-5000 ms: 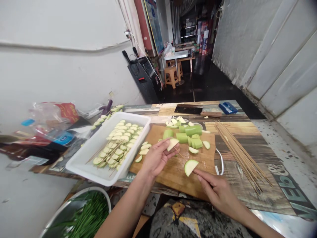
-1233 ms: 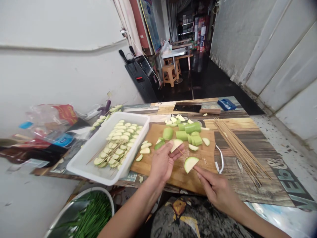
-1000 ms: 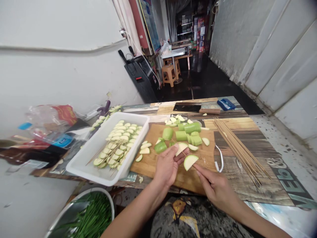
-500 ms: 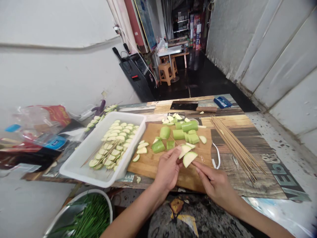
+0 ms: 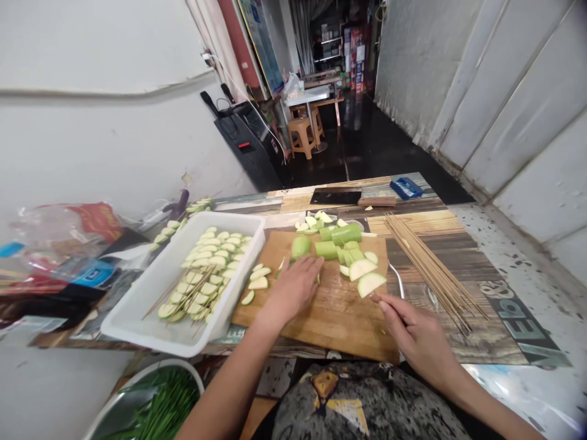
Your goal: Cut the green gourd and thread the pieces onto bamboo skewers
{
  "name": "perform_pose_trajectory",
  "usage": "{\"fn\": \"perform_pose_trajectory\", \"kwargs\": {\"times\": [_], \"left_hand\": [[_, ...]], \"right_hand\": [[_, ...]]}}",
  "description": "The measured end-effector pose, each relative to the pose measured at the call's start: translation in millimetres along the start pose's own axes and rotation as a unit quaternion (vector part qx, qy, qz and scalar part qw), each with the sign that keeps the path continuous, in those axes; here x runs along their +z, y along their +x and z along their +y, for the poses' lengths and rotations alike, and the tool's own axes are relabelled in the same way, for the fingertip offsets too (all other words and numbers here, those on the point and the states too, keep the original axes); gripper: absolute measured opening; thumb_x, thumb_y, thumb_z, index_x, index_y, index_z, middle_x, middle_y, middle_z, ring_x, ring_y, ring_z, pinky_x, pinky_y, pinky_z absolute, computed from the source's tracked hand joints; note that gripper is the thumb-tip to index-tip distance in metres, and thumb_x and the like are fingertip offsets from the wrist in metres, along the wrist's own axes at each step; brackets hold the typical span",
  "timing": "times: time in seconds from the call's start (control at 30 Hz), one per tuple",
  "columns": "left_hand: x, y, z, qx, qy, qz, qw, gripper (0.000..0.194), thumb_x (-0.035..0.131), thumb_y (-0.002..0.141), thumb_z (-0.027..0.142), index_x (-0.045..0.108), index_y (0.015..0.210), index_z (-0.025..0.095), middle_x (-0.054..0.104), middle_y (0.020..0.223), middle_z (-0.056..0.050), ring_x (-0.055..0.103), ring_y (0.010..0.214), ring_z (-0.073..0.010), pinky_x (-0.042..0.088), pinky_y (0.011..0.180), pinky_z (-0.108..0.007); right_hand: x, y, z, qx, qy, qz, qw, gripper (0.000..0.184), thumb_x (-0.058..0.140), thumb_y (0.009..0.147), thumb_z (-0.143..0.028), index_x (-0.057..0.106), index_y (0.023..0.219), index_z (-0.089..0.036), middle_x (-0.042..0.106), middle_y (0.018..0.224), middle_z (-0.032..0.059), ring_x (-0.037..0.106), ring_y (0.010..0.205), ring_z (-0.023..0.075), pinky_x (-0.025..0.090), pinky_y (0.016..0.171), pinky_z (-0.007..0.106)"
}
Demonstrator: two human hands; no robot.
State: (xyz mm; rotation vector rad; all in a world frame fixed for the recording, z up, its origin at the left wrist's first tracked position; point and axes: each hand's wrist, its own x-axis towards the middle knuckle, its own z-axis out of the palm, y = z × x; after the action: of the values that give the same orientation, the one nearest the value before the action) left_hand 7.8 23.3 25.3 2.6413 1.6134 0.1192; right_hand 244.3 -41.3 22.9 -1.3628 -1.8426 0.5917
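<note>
Right hand tight around apparently 1 skewer with 2 slices

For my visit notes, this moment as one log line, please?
right hand: holding skewered slices | left hand: at cut pieces on board | cleaver: beyond board

The left hand has let go of the pale slices and now reaches over the cut green pieces (its fingertips hide some). The right hand, pinching the skewer, has shifted toward the cutting board's right edge, slices included.
</note>
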Motion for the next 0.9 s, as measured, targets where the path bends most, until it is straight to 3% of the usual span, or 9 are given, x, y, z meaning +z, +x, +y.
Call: {"fn": "perform_pose_trajectory", "kwargs": {"times": [0.13,0.3,0.43,0.6,0.8,0.9], "left_hand": [[-3.2,11.9,-6.4,0.027,-0.004,-0.028,0.999,0.054,0.051,0.072,0.021,0.041,0.124,0.011,0.054,0.119,-0.014,0.047,0.112,-0.0251,0.022,0.102,-0.045],[-4.3,12.6,-8.1,0.009,-0.055,0.005,0.998,0.063,0.056,0.067,0.026,0.038,0.127,0.015,0.057,0.112,-0.013,0.048,0.106,-0.0270,0.029,0.094,-0.042],[-0.2,8.9,-3.0,-0.019,-0.093,0.020,0.995,0.065,0.056,0.066,0.025,0.039,0.128,0.021,0.056,0.117,-0.009,0.047,0.108,-0.0272,0.028,0.094,-0.042],[2.4,7.9,1.1,-0.028,-0.113,0.041,0.992,0.064,0.054,0.065,0.021,0.041,0.127,0.019,0.048,0.126,-0.011,0.044,0.113,-0.0259,0.024,0.097,-0.040],[1.6,6.4,-1.6,-0.052,-0.137,0.068,0.987,0.053,0.052,0.068,0.020,0.046,0.121,0.020,0.051,0.125,-0.009,0.044,0.115,-0.0239,0.025,0.097,-0.040],[1.4,5.9,-3.6,-0.047,-0.125,0.052,0.990,0.057,0.054,0.068,0.023,0.043,0.124,0.019,0.048,0.127,-0.011,0.043,0.116,-0.0254,0.022,0.098,-0.042]], "right_hand": [[0.5,-1.7,1.7,0.000,0.007,0.000,1.000,0.025,0.043,0.087,-0.026,0.063,0.098,-0.014,0.071,0.082,0.0054,0.066,0.066,0.0152,0.051,0.062,0.024],[1.0,-3.2,4.2,0.010,0.015,-0.012,1.000,0.026,0.042,0.088,-0.027,0.062,0.102,-0.017,0.071,0.087,0.0056,0.066,0.068,0.0158,0.051,0.064,0.025],[0.7,-2.4,3.1,0.015,0.016,-0.017,1.000,0.027,0.041,0.087,-0.028,0.062,0.102,-0.018,0.071,0.088,0.0057,0.066,0.070,0.0170,0.052,0.064,0.027],[2.3,-1.5,1.9,0.010,0.011,-0.012,1.000,0.027,0.042,0.087,-0.028,0.063,0.100,-0.017,0.071,0.087,0.0058,0.067,0.070,0.0168,0.052,0.064,0.026],[3.0,-3.0,0.6,0.006,0.016,-0.009,1.000,0.027,0.042,0.087,-0.027,0.063,0.099,-0.017,0.071,0.088,0.0058,0.067,0.071,0.0165,0.052,0.064,0.025],[2.7,-2.8,-0.2,-0.001,0.009,-0.006,1.000,0.027,0.041,0.087,-0.028,0.064,0.097,-0.016,0.071,0.083,0.0057,0.067,0.069,0.0169,0.053,0.065,0.026]]}}
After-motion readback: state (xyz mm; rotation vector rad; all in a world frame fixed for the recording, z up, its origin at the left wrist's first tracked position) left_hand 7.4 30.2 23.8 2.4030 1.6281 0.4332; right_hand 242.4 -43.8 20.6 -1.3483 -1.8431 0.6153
